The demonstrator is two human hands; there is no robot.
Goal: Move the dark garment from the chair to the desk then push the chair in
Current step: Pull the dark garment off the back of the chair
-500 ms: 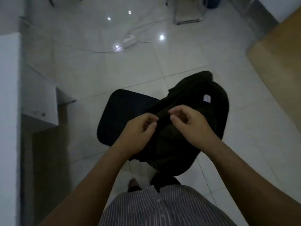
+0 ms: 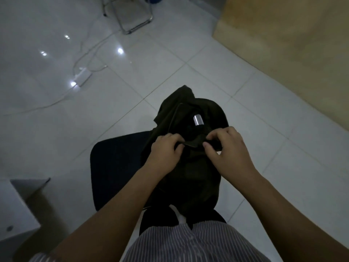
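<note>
The fingers (image 2: 177,142) of the left hand (image 2: 164,152) are curled and pinched on a fold of the dark garment (image 2: 190,167), near its upper edge. The fingers (image 2: 211,138) of the right hand (image 2: 228,150) are bent and clamped on the same edge just beside them, at three o'clock from the left hand, the thumb pressing the cloth from below. Both bare forearms run back toward six o'clock, to a striped shirt (image 2: 188,242) at the bottom of the view.

The garment hangs bunched between the two hands, its bulk drooping below them and a peak of cloth rising toward twelve o'clock. A small pale label (image 2: 198,119) shows on it just above the hands. Its left part overlaps the dark seat of the chair (image 2: 115,167), which lies at nine o'clock from the hands; whether the cloth touches the seat cannot be told.

Around them is a pale tiled floor (image 2: 94,120). A white power strip (image 2: 83,74) with its cable lies at ten o'clock, a metal frame (image 2: 132,19) at twelve, a light wooden surface (image 2: 292,44) at two, and a white desk (image 2: 17,210) corner at eight.
</note>
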